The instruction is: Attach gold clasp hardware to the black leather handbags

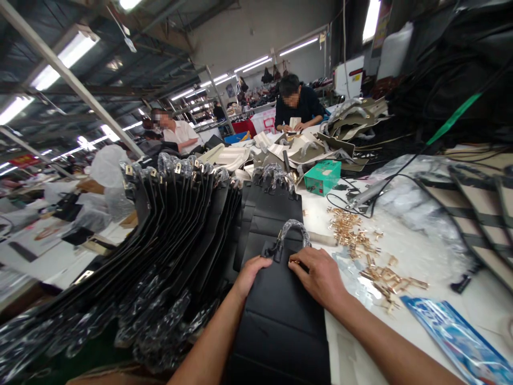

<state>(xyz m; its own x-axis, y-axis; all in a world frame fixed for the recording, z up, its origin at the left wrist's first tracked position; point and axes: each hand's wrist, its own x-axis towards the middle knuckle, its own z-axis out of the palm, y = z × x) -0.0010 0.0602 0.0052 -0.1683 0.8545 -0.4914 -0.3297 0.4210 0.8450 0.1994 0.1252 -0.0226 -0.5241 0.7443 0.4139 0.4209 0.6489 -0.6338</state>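
Note:
A long black leather panel [280, 315] lies in front of me, with a plastic-wrapped handle [295, 227] arching from its upper part. My left hand [253, 270] rests at the panel's left side, thumb on top near the handle's left base and the other fingers hidden beneath. At the handle's right base, my right hand [316, 271] is closed with thumb and fingertips pinched around a small gold metal piece [294, 262]. More black panels lie under and beyond this one. Loose gold fittings [348, 227] are scattered on the white table [352, 337] to the right.
Many black panels with wrapped handles [172, 235] stand packed at the left. A green box [323, 177], a corded tool [366, 193], a blue packet [457, 337] and beige panels [473, 214] lie to the right. Beyond, two people [300, 109] sit among beige pieces and tables.

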